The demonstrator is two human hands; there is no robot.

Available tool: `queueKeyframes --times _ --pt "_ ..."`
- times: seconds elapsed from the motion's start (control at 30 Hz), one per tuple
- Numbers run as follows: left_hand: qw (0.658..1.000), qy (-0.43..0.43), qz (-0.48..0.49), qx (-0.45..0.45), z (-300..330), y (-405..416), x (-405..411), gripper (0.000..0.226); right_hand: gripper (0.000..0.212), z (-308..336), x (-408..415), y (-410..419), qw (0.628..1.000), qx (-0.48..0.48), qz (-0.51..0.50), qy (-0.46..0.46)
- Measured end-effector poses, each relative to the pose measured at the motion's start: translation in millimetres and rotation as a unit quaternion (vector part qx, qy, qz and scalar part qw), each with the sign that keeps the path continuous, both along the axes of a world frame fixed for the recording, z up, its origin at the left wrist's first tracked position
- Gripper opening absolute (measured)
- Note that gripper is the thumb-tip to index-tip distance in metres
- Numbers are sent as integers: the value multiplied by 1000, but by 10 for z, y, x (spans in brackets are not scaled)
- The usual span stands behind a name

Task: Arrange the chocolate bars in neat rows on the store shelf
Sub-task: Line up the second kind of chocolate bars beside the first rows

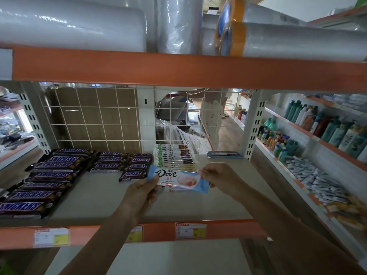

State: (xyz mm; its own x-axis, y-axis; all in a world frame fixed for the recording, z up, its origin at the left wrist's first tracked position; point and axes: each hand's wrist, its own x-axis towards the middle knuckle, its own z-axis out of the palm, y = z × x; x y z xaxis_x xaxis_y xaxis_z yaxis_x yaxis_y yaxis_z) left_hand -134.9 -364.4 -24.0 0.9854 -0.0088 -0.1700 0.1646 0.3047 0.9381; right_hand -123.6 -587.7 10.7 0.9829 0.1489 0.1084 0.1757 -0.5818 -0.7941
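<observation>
Dove bar (178, 180) pinched at both ends, left hand (139, 192), right hand (218, 175); probably squaring for Dove row (174, 157).

The shelf (103, 197) is flat and grey. Snickers bars (49, 175) lie at nine o'clock. Dove bars (174, 157) are stacked at twelve o'clock.

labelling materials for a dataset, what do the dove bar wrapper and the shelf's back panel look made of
Dove bar wrapper: seemingly thin glossy plastic film, printed pale blue and white, with flat crimped ends; both hands pinch it. Back panel: white coated wire grid, probably metal, open enough to see cardboard behind.
</observation>
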Motion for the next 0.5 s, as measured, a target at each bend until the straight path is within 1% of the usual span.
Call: queueKeyframes --times 0.1,0.27,0.4,0.5 --pt "997 -24 21 63 14 20 -11 15 24 -22 40 -20 999 -32 -16 -30" --pt "984 -67 10 163 28 45 -32 7 22 -65 49 -43 999 -20 -15 -46" --pt "969 -81 2 233 -33 53 -16 15 19 -134 59 -62 999 -8 -26 -46" --pt "963 -87 3 255 -79 55 -15 19 19 -167 49 -68 999 4 -23 -40"
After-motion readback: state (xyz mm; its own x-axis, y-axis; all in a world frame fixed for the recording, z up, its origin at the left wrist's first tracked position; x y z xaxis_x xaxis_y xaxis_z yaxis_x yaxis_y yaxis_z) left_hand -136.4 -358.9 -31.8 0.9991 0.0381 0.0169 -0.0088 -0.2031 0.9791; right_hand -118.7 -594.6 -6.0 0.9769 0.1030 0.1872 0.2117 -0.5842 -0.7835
